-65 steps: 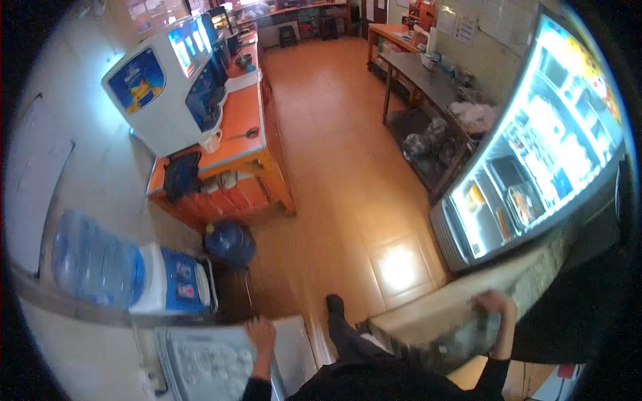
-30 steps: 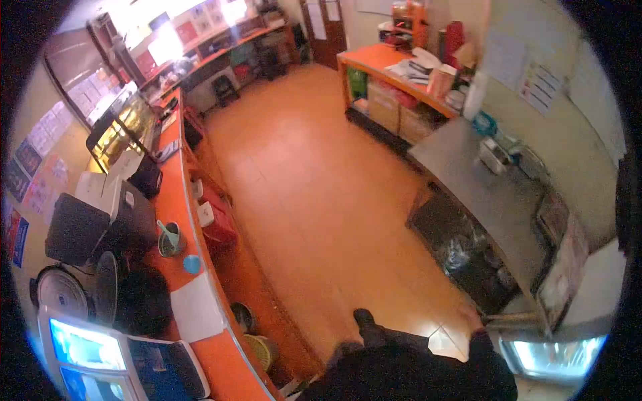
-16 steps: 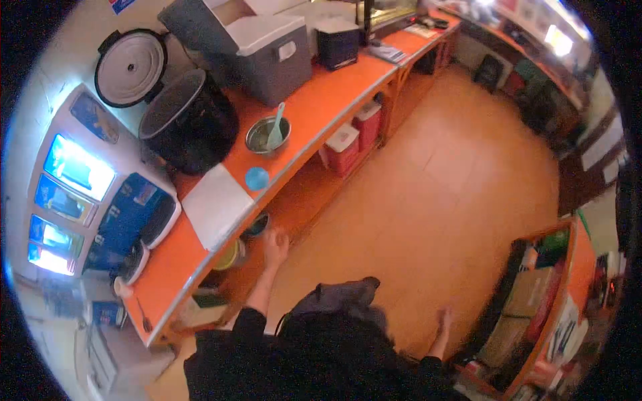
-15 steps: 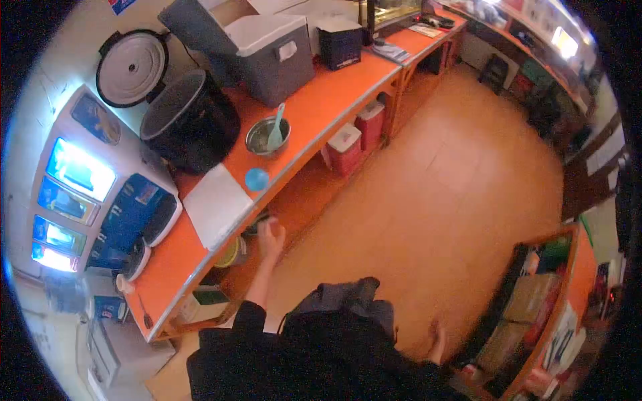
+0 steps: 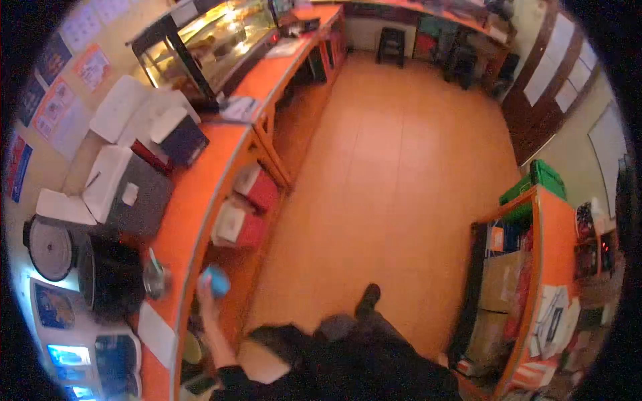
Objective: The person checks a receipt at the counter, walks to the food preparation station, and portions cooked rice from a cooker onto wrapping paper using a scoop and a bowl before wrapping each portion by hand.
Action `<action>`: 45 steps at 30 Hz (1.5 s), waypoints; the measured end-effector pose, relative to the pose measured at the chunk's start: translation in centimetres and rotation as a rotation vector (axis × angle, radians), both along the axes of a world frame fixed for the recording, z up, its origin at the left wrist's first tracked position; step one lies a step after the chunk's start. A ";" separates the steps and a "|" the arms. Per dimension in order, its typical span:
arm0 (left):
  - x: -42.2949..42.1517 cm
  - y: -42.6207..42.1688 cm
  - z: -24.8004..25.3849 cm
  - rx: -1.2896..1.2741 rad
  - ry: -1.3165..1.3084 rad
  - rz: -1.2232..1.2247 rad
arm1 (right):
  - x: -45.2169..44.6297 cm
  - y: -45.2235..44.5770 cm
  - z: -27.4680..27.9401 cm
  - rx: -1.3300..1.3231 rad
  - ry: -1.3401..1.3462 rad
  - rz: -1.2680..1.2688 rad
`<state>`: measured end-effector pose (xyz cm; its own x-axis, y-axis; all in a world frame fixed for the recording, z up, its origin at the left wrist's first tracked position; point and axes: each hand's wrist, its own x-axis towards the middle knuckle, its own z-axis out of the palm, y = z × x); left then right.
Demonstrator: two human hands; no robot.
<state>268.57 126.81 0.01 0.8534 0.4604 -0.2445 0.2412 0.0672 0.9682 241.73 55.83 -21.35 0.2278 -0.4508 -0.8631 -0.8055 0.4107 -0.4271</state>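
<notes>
My left hand reaches out beside the counter's front edge, its fingers closed on a round, light-blue cup-like item. Blur hides the exact kind of this item. Just left of it, a metal bowl stands on the orange counter with a pale turquoise spatula or spoon leaning in it. A white sheet or board lies on the counter nearer to me. My right hand cannot be made out near my dark clothing.
A large black pot and a grey cooler box stand along the wall. Farther off is a lit glass display case. Red-and-white containers sit under the counter. At right stands an orange shelf unit holding cardboard boxes.
The blue item has left the counter and is now in my left hand. My view has swung right, toward the aisle. My right hand has dropped out of sight.
</notes>
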 end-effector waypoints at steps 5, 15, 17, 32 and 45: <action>16.4 -29.3 5.9 -1.153 -0.378 -0.296 | 23.7 -9.5 4.4 0.001 -0.237 0.604; 41.8 -59.5 6.1 -1.428 -0.124 -0.814 | 58.3 -6.9 40.6 1.001 -1.287 1.841; 45.5 -66.2 6.9 -1.518 -0.006 -0.873 | 60.1 -9.3 43.1 0.966 -1.469 1.630; 43.2 -121.4 3.2 -1.037 0.622 -2.031 | 67.5 -40.8 53.1 -0.131 -1.948 1.137; 35.0 -140.1 -4.5 0.419 -1.427 -2.679 | 41.1 -94.5 36.1 -1.649 0.779 -0.548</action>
<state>303.61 -13.25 -4.52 -0.7791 -0.6222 0.0769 -0.5016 0.6923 0.5188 282.79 -38.71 14.74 -0.3777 -0.6928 0.6143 -0.9258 0.2717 -0.2627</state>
